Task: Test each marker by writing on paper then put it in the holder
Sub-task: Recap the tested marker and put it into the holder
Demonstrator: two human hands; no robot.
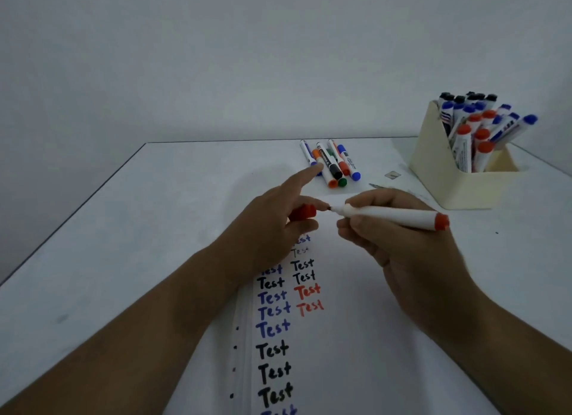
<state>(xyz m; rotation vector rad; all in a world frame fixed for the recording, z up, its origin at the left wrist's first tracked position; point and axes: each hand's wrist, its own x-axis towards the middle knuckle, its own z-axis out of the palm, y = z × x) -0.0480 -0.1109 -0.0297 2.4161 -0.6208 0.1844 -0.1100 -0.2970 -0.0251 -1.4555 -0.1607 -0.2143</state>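
While the uncapped red marker (393, 215) is gripped by the curled fingers of the right hand (402, 238), its tip is pointed left toward the red cap (305, 212), which is pinched in the left hand (272, 226) with the index finger stretched out. Both hands are held just above the paper (340, 337), on which "Test" is written in columns of black, blue and red. Near the far edge of the table (139, 213), a cluster of loose markers (332, 164) is laid. At the right, the cream holder (445, 170) is packed with black-, blue- and red-capped markers.
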